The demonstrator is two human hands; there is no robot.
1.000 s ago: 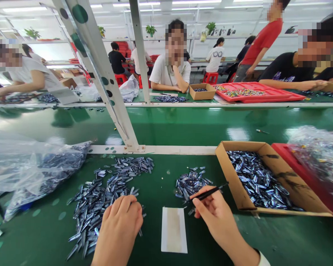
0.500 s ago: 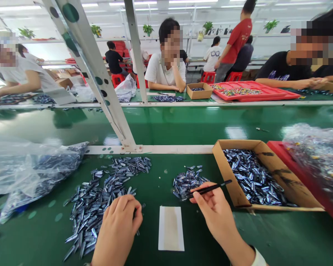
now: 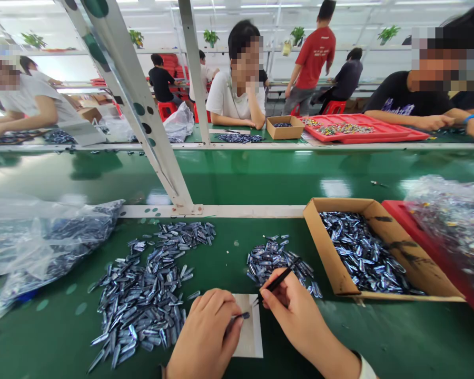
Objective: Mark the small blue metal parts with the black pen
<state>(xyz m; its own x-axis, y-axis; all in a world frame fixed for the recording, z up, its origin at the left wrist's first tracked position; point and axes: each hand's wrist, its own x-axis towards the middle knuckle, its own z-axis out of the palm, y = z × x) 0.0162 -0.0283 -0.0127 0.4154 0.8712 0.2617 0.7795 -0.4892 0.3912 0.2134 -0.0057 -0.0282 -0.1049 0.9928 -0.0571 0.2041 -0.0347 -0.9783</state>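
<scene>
My left hand pinches a small dark piece over a white card on the green table. To its right, my right hand is closed on black tweezers, whose tips point down-left near the card's top edge. A large pile of shiny dark pieces lies left of my left hand. Beyond my right hand is a smaller pile of similar pieces, partly covered by the hand and tweezers.
A cardboard box of dark pieces stands at the right, beside a red tray under a plastic bag. Another bag lies left. A slanted metal post rises ahead. Several people sit across the green belt.
My left hand has moved right over the card, now showing a small piece in its fingers. My right hand and tweezers have moved slightly down and left, off the small pile.
</scene>
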